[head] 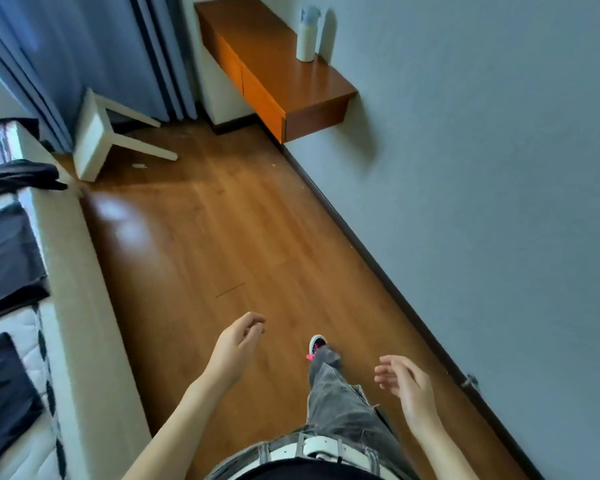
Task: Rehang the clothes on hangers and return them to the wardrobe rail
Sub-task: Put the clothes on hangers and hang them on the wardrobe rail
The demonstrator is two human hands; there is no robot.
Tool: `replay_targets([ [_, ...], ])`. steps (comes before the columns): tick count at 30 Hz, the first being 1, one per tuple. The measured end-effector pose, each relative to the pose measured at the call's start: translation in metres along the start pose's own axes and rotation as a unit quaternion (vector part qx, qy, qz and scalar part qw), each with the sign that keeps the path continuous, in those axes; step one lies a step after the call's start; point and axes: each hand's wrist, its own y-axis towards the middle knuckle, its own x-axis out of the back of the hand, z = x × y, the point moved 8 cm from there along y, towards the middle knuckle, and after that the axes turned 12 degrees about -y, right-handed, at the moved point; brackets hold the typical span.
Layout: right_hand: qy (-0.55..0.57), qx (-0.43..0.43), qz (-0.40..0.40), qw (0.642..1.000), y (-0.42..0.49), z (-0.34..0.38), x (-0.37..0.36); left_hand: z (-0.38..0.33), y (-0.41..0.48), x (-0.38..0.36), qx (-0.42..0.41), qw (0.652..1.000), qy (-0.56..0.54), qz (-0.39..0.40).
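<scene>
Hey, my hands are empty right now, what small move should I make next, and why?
Probably turn left and reach for the nearest dark garment on the bed. Your left hand and right hand hold nothing, it lies there off any hanger, and no hanger or rail is in view.

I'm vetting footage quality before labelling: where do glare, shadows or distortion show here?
Head view: a pale glare patch sits on the glossy brown wooden floor; the white cylindrical bottle on the orange-brown wall shelf casts a soft shadow on the grey wall; the wide-angle lens tilts and bends the room.
</scene>
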Motion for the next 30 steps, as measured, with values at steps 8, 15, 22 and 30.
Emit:
replay_targets([
  [8, -0.133, 0.133, 0.221, 0.957, 0.206, 0.226, -0.101, -0.016, 0.073, 0.074, 0.097, 0.962, -0.086, -0.238],
  [15, -0.182, 0.205, 0.377, 0.885, 0.296, 0.389, -0.28, 0.02, 0.082, 0.144, 0.187, 0.852, -0.185, -0.453],
  [22, -0.207, 0.205, 0.424, 0.857, 0.356, 0.503, -0.423, 0.011, 0.198, 0.246, 0.209, 0.815, -0.247, -0.48],
  [30, -0.215, 0.201, 0.417, 0.86, 0.45, 0.657, -0.541, -0.065, 0.367, 0.445, 0.151, 0.834, -0.22, -0.484],
])
